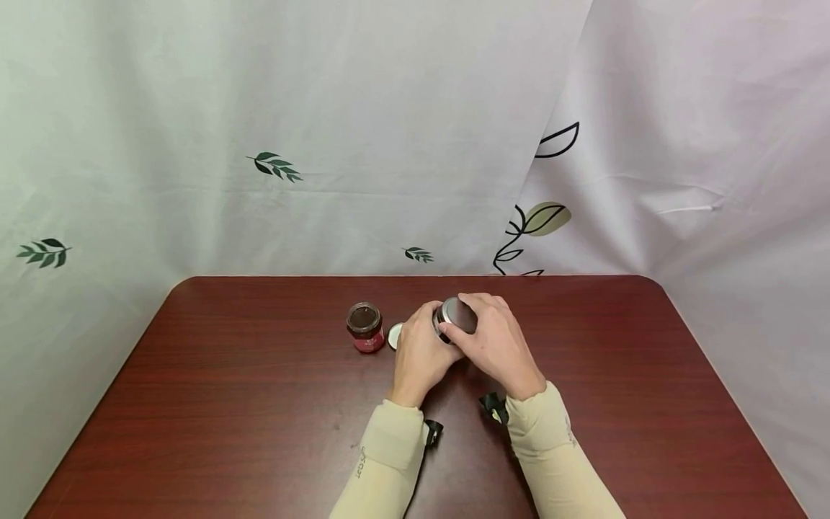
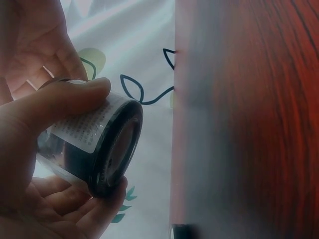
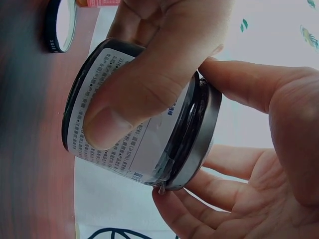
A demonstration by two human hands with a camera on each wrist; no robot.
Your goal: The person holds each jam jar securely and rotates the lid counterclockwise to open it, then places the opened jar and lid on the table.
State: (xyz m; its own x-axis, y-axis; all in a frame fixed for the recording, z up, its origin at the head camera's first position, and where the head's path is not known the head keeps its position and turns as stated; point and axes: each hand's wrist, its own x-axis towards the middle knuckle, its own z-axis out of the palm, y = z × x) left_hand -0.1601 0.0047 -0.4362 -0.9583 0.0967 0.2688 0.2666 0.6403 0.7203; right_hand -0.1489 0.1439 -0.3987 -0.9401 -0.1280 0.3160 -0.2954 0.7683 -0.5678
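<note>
A glass jar (image 2: 94, 127) with a printed white label is held up between both hands, tilted. My left hand (image 1: 421, 357) grips its body, the thumb lying across the label and the fingers round the far side. My right hand (image 1: 502, 342) holds the silver metal lid (image 3: 199, 134) by its rim, thumb and fingers on opposite sides. The lid sits on the jar. A crumpled bit of clear plastic film (image 3: 162, 186) shows at the lid's edge. In the left wrist view, part of the right hand (image 2: 40, 45) appears behind the jar.
To the left stands a second jar (image 1: 365, 328), lidless, with dark contents and a red label. A loose round lid (image 1: 395, 336) with a white inside lies next to it, partly behind the left hand. The brown wooden table (image 1: 227, 404) meets a patterned white curtain (image 1: 363, 108).
</note>
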